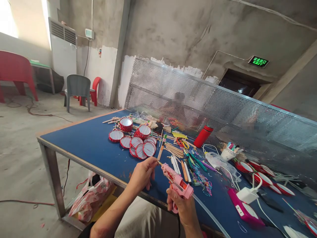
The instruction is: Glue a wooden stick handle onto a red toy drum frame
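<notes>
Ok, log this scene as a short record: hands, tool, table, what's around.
Left hand: raised at the table edge, fingers beside the glue gun's nozzle; anything held is too small to tell.
Right hand: gripping a pink hot glue gun.
Table: blue-topped workbench with metal legs.
Nearby: red-rimmed round drum frames, wooden sticks, red bottle, pink power strip.
Behind: perforated metal screen, a person blurred beyond it.

Blue table strewn with red drums
</notes>
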Tool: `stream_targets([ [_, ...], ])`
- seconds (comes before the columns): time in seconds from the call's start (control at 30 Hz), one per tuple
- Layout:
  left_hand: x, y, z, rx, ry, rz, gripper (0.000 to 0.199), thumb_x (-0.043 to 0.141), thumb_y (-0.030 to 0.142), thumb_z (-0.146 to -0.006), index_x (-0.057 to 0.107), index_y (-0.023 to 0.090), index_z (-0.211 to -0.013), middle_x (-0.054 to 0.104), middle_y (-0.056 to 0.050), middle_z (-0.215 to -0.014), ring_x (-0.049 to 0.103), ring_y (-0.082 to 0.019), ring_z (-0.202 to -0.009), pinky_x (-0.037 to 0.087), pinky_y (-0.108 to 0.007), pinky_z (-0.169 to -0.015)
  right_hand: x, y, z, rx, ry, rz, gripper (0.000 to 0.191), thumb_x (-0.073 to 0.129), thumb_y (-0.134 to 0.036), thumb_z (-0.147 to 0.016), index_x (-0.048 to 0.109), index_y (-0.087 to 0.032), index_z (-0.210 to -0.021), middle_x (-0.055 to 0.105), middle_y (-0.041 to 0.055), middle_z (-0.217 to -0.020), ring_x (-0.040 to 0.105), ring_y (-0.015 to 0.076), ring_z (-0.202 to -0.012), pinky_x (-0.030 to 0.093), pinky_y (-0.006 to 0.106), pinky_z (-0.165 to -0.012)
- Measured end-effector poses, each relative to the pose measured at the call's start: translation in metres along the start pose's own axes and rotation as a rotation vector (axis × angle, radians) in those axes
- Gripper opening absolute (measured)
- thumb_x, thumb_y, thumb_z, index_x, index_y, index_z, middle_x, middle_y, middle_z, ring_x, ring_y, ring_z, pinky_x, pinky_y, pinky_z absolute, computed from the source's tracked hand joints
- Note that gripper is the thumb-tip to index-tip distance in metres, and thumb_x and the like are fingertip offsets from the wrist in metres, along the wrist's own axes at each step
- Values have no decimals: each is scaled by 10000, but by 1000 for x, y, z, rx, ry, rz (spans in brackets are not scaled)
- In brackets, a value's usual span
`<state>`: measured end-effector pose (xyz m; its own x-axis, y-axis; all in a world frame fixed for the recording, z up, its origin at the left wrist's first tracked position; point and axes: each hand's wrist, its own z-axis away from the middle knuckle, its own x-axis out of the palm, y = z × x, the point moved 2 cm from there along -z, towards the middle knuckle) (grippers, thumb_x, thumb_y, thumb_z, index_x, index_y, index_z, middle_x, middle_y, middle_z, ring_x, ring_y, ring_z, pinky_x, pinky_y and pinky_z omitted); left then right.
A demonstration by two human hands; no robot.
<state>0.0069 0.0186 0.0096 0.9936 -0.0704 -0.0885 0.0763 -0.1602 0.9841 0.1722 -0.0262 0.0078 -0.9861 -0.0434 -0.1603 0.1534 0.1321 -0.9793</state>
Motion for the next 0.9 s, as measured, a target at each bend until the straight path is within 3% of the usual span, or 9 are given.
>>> stream_targets([
  [0.63,0,0,1,1,13,59,297,401,508,-874,530,241,-866,535,104,-478,457,-86,-237,393,-179,-322,-2,3,-2,-27,-19,11,488,730,-600,-707,529,-172,-589,485,-47,-419,441,57,-344,294,169,-377],
  [0.9,1,-3,-1,-2,-2,32,265,432,480,-868,533,237,-840,531,107,-451,457,-85,-233,362,-167,-314,-7,7,0,-134,-80,-54,546,654,-650,-758,545,-165,-533,499,-18,-429,428,62,-368,287,199,-407],
])
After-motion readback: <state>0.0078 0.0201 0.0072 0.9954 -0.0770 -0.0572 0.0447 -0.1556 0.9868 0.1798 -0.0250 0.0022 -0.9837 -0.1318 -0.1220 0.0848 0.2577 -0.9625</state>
